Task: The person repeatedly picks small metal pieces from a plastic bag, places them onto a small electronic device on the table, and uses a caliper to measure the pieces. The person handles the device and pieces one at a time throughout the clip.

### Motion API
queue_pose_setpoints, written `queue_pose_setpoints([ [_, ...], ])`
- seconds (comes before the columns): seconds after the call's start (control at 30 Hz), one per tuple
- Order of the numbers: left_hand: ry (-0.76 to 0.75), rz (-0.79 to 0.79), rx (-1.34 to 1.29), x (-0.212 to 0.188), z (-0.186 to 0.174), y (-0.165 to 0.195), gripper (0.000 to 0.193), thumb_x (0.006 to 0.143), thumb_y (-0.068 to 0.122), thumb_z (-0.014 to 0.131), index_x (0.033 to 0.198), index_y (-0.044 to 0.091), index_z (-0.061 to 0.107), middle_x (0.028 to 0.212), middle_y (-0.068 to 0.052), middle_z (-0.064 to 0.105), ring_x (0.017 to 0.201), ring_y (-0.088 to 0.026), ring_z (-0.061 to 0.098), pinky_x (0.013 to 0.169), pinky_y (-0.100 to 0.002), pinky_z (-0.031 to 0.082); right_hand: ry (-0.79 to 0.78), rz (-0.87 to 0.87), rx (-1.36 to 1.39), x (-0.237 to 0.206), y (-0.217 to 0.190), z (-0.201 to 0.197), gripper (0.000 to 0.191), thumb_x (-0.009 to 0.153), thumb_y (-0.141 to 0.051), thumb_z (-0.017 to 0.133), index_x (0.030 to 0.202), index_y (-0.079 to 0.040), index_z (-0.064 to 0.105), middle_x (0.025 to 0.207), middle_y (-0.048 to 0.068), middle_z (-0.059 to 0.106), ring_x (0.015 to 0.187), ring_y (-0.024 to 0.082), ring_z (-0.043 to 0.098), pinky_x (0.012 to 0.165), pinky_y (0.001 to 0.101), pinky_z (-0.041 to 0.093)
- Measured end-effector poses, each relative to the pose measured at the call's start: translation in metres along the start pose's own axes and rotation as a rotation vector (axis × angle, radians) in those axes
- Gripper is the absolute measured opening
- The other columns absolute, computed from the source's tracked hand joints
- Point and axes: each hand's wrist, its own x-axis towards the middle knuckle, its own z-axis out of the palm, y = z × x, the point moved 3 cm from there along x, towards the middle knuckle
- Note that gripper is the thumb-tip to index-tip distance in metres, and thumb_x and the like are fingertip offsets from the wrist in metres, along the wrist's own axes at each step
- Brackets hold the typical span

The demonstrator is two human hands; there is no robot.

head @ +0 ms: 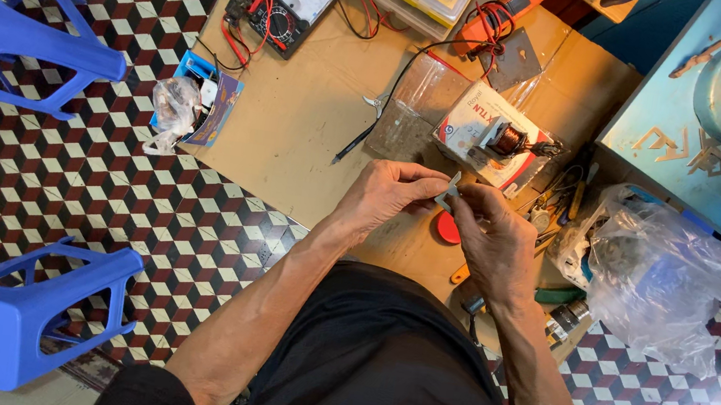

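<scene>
Small grey metal piece (449,192) pinched btwn both hands over cardboard (297,118): left hand (385,195) grips its left side, right hand (495,236) its right. Coil (508,140) on white box (483,130) just beyond. Clear bag (661,273) at right, contents unclear.

Your hands pinch a small piece of dull grey sheet metal (448,191). Beneath lies matt brown cardboard (297,118); beside you, a crinkled, glossy clear plastic bag (652,272).
</scene>
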Motion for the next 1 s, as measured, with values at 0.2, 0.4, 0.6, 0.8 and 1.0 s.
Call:
queue_pose_setpoints([
  [0.2, -0.024, -0.072, -0.025, 0.01, -0.01, 0.002, 0.032, 0.091, 0.025, 0.074, 0.111, 0.0, 0.077, 0.092, -0.008, 0.078, 0.075, -0.011, 0.073, 0.072, -0.024, 0.061, 0.006, -0.065, -0.044, 0.004, -0.005, 0.002, 0.023, 0.095, -0.018, 0.075, 0.112, -0.004, 0.069, 0.095, 0.014, 0.077, 0.086, 0.022, 0.078, 0.073, 0.0345, 0.061],
  [0.4, -0.021, -0.085, -0.038, 0.014, -0.011, -0.001, 0.033, 0.093, 0.027, 0.073, 0.108, -0.002, 0.076, 0.087, -0.008, 0.076, 0.073, -0.011, 0.071, 0.069, -0.025, 0.061, 0.017, -0.062, -0.106, 0.013, -0.005, 0.01, 0.02, 0.095, -0.017, 0.075, 0.107, -0.003, 0.068, 0.092, 0.012, 0.077, 0.081, 0.02, 0.078, 0.069, 0.0327, 0.062],
  [0.6, -0.03, -0.093, -0.095, 0.017, -0.017, -0.002, 0.032, 0.093, 0.026, 0.073, 0.106, -0.003, 0.075, 0.086, -0.008, 0.075, 0.073, -0.011, 0.072, 0.071, -0.025, 0.062, 0.002, -0.075, -0.115, 0.018, -0.009, 0.015, 0.02, 0.094, -0.015, 0.075, 0.108, -0.002, 0.068, 0.093, 0.011, 0.077, 0.081, 0.02, 0.077, 0.068, 0.0328, 0.062],
  [0.8, -0.036, -0.052, -0.075, 0.026, -0.022, 0.0, 0.031, 0.092, 0.023, 0.075, 0.106, -0.004, 0.075, 0.086, -0.009, 0.077, 0.072, -0.011, 0.072, 0.07, -0.025, 0.062, 0.02, -0.07, -0.132, 0.024, -0.014, 0.016, 0.02, 0.095, -0.013, 0.073, 0.111, -0.002, 0.067, 0.096, 0.012, 0.077, 0.085, 0.02, 0.077, 0.069, 0.0325, 0.061],
  [1.0, 0.123, 0.05, -0.142, 0.05, -0.033, 0.013, 0.031, 0.091, 0.022, 0.076, 0.107, -0.005, 0.076, 0.086, -0.008, 0.075, 0.073, -0.01, 0.071, 0.067, -0.023, 0.06, 0.172, 0.044, -0.094, 0.015, 0.001, -0.001, 0.018, 0.101, -0.009, 0.069, 0.117, -0.001, 0.067, 0.101, 0.014, 0.077, 0.093, 0.02, 0.076, 0.082, 0.0337, 0.061],
])
